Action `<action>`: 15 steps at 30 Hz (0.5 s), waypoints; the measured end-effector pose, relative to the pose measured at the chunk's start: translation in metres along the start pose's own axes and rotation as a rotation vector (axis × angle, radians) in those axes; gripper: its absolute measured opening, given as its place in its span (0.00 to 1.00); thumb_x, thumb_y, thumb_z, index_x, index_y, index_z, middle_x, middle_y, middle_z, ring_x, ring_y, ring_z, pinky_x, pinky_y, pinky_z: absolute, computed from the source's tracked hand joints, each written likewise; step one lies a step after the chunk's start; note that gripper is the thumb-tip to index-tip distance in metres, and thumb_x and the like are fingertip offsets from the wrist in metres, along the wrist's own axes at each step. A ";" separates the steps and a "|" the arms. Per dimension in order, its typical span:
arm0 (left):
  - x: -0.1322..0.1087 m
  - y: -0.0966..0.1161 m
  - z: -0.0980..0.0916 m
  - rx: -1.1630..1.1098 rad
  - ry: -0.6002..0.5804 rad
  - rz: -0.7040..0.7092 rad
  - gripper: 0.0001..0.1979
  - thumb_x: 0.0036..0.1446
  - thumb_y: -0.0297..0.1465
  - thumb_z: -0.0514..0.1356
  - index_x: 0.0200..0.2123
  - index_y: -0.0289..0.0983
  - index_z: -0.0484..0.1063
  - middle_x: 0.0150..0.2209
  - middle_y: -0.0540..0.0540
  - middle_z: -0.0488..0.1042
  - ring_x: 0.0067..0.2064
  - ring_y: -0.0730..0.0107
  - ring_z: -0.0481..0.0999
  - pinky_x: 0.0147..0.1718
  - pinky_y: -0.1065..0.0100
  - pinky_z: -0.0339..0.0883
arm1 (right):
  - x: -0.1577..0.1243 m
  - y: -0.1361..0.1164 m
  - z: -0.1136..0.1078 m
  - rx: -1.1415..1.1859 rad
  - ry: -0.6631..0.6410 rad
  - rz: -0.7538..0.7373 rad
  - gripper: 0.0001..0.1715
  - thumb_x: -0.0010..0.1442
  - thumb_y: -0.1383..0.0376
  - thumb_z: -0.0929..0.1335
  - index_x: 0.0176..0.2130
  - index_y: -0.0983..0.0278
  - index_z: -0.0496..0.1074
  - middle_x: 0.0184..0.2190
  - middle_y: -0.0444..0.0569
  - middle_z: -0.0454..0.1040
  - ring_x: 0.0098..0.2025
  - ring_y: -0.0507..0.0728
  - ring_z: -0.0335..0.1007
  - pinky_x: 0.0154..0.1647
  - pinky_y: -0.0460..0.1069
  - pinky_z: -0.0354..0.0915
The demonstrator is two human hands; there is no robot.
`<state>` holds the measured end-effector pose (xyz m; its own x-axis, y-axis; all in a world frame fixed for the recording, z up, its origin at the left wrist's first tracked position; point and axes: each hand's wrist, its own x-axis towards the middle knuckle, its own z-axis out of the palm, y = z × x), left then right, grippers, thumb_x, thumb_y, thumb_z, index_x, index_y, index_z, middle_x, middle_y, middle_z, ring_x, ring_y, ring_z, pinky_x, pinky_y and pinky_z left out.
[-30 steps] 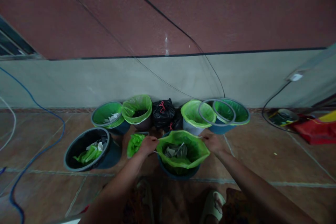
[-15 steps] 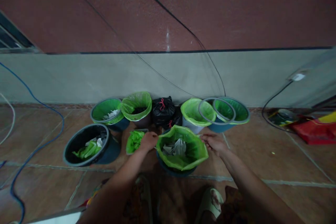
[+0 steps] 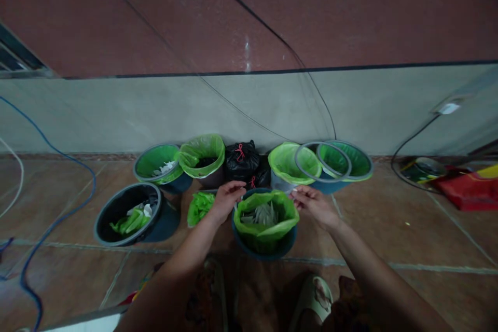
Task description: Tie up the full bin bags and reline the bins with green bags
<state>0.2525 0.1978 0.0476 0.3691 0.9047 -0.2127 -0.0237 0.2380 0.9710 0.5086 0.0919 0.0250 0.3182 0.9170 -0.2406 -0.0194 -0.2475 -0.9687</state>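
Note:
A light green bin bag stands open-mouthed in a dark blue bin before my feet, with grey-white crumpled waste inside. My left hand pinches at the left of the bag's mouth, where a thin pale strip, seemingly its drawstring, runs down to the rim. At the opposite side, my right hand has thumb and fingers pinched together at the bag's edge. The bag's mouth is gathered and sits inside the bin's rim. Left of it is a small container of bright green plastic, partly hidden by my left arm.
Green-lined bins stand along the wall, beside tied black bags. Two grey rings rest over the right-hand bins. A dark bin leans at left near a blue cable. A red item lies far right.
Both hands have risen slightly. The bag's mouth has drawn narrower and come away from the bin's rim, which now shows around it.

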 end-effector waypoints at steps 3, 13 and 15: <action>0.001 -0.004 0.004 0.017 -0.050 0.008 0.18 0.45 0.36 0.69 0.40 0.34 0.79 0.28 0.50 0.75 0.27 0.76 0.68 0.29 0.73 0.61 | -0.004 -0.010 0.007 -0.006 -0.006 0.076 0.28 0.37 0.44 0.78 0.24 0.63 0.71 0.20 0.43 0.72 0.21 0.49 0.60 0.23 0.46 0.56; -0.022 -0.041 0.088 0.804 -0.274 0.134 0.19 0.52 0.44 0.66 0.42 0.36 0.81 0.39 0.42 0.81 0.39 0.58 0.77 0.39 0.63 0.67 | -0.002 -0.035 0.030 0.227 -0.182 0.198 0.21 0.42 0.56 0.80 0.30 0.65 0.75 0.28 0.49 0.80 0.24 0.49 0.69 0.23 0.43 0.59; -0.024 -0.045 0.102 0.905 -0.227 0.182 0.18 0.57 0.43 0.63 0.45 0.37 0.80 0.45 0.39 0.80 0.44 0.55 0.78 0.43 0.60 0.67 | -0.001 -0.034 0.033 0.279 -0.197 0.242 0.21 0.41 0.58 0.80 0.32 0.65 0.74 0.29 0.50 0.80 0.25 0.50 0.71 0.22 0.43 0.61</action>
<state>0.3391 0.1291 0.0205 0.6046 0.7881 -0.1156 0.5947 -0.3501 0.7237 0.4776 0.1094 0.0561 0.0859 0.8920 -0.4438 -0.3360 -0.3934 -0.8558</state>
